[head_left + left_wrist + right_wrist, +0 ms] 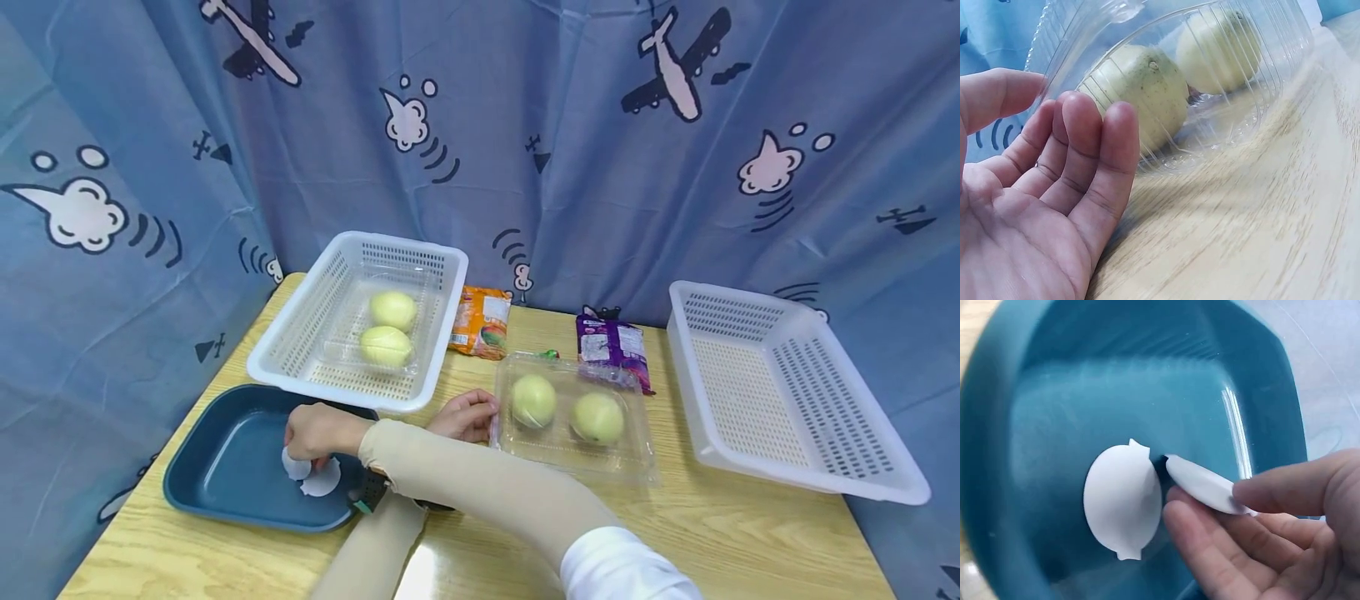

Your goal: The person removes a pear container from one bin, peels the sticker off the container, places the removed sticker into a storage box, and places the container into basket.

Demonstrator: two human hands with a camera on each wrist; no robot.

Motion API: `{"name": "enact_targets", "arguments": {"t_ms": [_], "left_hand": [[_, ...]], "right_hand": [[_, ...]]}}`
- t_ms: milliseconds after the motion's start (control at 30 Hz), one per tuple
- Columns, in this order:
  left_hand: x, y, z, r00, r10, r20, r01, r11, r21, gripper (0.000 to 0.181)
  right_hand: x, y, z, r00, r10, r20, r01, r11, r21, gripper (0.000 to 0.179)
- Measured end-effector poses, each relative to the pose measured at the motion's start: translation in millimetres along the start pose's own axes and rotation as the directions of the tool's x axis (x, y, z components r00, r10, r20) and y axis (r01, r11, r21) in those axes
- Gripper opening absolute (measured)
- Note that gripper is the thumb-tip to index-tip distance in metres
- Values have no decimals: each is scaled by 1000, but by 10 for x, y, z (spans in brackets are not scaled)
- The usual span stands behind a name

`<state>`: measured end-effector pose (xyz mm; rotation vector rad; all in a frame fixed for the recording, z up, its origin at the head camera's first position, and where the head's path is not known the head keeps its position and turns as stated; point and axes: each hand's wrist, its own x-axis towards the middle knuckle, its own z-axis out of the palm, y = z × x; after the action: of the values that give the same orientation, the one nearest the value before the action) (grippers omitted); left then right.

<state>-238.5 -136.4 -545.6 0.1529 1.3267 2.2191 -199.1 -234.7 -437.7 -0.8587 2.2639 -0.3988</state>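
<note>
My right hand (318, 431) reaches across the left forearm and is over the blue basin (225, 508). Its thumb and fingers pinch a thin white oval piece (1200, 483) by one end. A second white oval piece (1122, 500), with a small tab at each end, lies on the basin floor. My left hand (465, 415) is at the left edge of a clear plastic clamshell box (570, 462). Thumb and curled fingertips pinch its edge in the left wrist view. Inside are two round pale yellow-green fruits (1141, 97).
Behind the basin, a white perforated basket (341, 392) contains another clear box with two similar fruits (392, 310). An orange packet (480, 321) and a purple packet (615, 346) lie near the curtain (480, 192). Another white basket (750, 400) stands at the right.
</note>
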Motion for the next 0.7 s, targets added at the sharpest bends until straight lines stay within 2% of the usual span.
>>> {"name": "enact_targets", "arguments": {"t_ms": [133,233,400,500,700], "left_hand": [[8,20,-1,1000,-5,-13,5,1000,2,24],[5,26,-2,1000,-2,-14,3,1000,4,25],[-15,24,25,1000,8,1,-7,1000,-12,28],[-19,20,40,1000,14,12,-14,1000,-20,28],[-35,25,20,1000,10,12,-10,1000,-14,26]], "right_hand": [[50,18,-5,999,-5,36,4,999,46,22],[71,18,0,996,-39,74,36,999,37,20],[82,10,41,993,-81,82,87,994,-67,21],[108,1,56,995,-73,70,81,989,-123,20],[139,1,59,994,-70,80,76,995,-65,15]]}}
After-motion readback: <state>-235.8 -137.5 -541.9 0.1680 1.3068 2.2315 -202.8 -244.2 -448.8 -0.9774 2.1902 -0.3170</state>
